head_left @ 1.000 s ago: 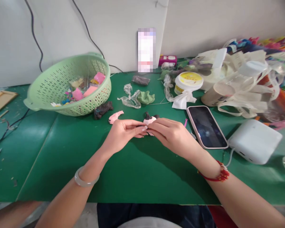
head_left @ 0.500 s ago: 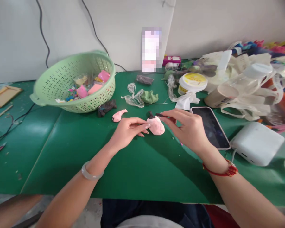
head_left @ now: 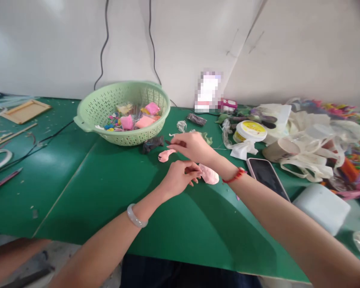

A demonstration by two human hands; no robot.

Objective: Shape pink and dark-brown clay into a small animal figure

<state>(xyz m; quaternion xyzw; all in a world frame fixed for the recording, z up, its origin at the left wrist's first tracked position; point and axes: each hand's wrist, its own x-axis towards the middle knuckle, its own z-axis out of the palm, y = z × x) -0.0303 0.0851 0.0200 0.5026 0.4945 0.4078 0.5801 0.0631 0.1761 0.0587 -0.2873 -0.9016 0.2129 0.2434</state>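
Note:
My left hand (head_left: 180,178) is closed, its fingertips pinching the left edge of a pink clay lump (head_left: 210,175) on the green table. The lump's upper part is hidden behind my right arm. My right hand (head_left: 193,146) reaches across above the left one, thumb and fingers pinched on a small dark piece (head_left: 168,142) that sticks out leftward. Just left of that lies a black clay lump (head_left: 153,145). Below the right fingertips sits a smaller pink clay piece (head_left: 165,155) with a narrow tail and a dark mark.
A green plastic basket (head_left: 123,136) with colourful bits stands at the back left. A phone (head_left: 208,92) leans on the wall. On the right lie another phone (head_left: 267,178), a white box (head_left: 322,208), a tub (head_left: 250,131) and plastic bags. Another person's arm (head_left: 15,256) shows lower left.
My right hand has moved left from the pink lump to beside the black clay, the dark piece still in its fingers. My left hand stays at the lump. The view has shifted.

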